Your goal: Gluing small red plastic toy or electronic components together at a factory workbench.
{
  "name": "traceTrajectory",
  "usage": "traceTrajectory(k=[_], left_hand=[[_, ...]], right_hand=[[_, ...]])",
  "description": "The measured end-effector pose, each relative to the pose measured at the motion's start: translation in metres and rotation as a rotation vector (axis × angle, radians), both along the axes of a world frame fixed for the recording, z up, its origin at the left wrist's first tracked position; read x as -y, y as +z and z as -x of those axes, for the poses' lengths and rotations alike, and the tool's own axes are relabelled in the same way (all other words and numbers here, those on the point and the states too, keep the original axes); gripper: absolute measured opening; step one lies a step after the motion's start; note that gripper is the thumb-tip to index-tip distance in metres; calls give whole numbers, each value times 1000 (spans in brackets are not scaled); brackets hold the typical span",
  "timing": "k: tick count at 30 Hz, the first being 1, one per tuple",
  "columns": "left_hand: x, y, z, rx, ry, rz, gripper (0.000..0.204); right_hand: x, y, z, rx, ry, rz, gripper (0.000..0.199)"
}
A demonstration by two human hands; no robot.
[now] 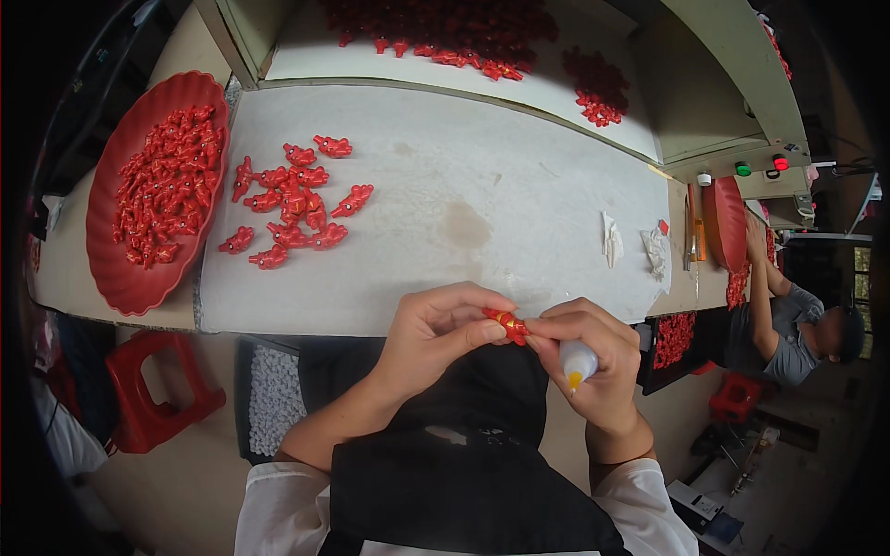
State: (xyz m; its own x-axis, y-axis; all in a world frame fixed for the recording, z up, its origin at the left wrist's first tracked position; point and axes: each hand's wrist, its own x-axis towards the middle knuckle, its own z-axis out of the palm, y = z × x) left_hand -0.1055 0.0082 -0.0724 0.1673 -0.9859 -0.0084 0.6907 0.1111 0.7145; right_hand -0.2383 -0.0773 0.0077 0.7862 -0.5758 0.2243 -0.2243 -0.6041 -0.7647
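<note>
Near the front edge of the worktable, my left hand [434, 332] pinches a small red figurine [506, 323] with yellow markings between thumb and fingertips. My right hand [601, 357] is closed around a white squeeze bottle [578, 359], whose yellow nozzle points down toward my lap. The thumb and forefinger of that same hand also touch the figurine's right end. Several more red figurines [294, 202] lie in a loose cluster on the white sheet [371, 250], to the far left of my hands.
A scalloped red tray [104, 222] heaped with figurines stands at the left. At the back, a metal booth [732, 88] holds more of them. Crumpled tissues [612, 239] lie on the right. Another person [788, 324] sits farther right. A red stool [162, 389] is at lower left.
</note>
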Motion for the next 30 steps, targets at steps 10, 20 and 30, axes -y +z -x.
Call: traceTrajectory(k=[10,20,30], left_hand=[[1,-2,1,-7,13,-12,18],[2,-3,2,4,11,12,17],[0,-2,1,40,17,63,16]], right_hand=[[0,-3,0,-1,-10,-16,20],[0,-5,1,6,-8,-25,20],[-3,-3,3,3,5,-6,20]])
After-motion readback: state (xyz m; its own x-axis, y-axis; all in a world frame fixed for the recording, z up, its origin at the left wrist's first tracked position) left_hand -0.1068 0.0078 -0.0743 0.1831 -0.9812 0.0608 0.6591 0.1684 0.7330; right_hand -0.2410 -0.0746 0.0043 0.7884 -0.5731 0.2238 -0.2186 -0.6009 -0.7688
